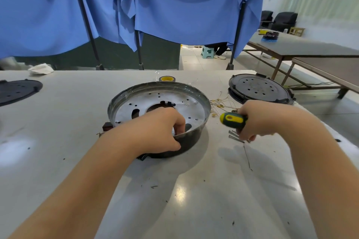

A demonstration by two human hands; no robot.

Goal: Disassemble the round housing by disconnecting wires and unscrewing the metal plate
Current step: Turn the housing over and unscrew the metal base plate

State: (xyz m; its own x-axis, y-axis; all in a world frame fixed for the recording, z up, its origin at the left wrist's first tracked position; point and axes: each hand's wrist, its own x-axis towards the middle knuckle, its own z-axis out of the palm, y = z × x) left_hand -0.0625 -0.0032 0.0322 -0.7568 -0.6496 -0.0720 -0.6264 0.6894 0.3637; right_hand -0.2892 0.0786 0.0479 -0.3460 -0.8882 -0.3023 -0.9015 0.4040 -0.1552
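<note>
Round dark metal housing (191,135) sits right under my left hand (155,130), fingers hooked over its near rim, thumb outside. My right hand (260,120) is wrapped around the green-and-yellow-handled screwdriver (233,120), held off to the housing's right. Loose screws (234,136) lie beneath that hand, freed wires (219,103) just beyond it. Silver perforated metal plate (155,103) is still seated inside, so I judge lifting it out remains.
</note>
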